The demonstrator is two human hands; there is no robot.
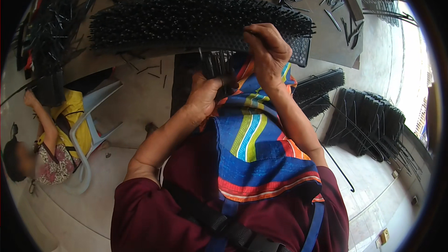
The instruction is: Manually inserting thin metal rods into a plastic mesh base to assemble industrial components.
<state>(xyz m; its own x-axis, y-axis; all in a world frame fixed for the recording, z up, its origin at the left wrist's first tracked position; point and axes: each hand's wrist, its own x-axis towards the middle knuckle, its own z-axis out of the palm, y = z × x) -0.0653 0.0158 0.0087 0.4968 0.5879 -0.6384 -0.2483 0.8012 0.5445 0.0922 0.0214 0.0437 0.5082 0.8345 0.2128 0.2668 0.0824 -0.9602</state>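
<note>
A long black brush (186, 22), thick with stiff upright bristles, lies across the work surface in front of me. Bare rows of holes show along the near edge of its perforated base (299, 50). My left hand (204, 92) is closed around a bundle of short black strips (215, 63), just below that edge. Over the near right part of the base, my right hand (268, 52) is closed in a pinch. Whatever sits between its fingertips is too small or hidden to make out. A colourful striped cloth (256, 135) covers my lap below both hands.
Loose black strips (333, 18) litter the table (322, 49). Finished-looking black brushes (322, 86) and a stack of black pieces (366, 121) stand on the floor at right. At left, another person (51, 144) sits on a pale plastic chair (86, 158), handling dark material.
</note>
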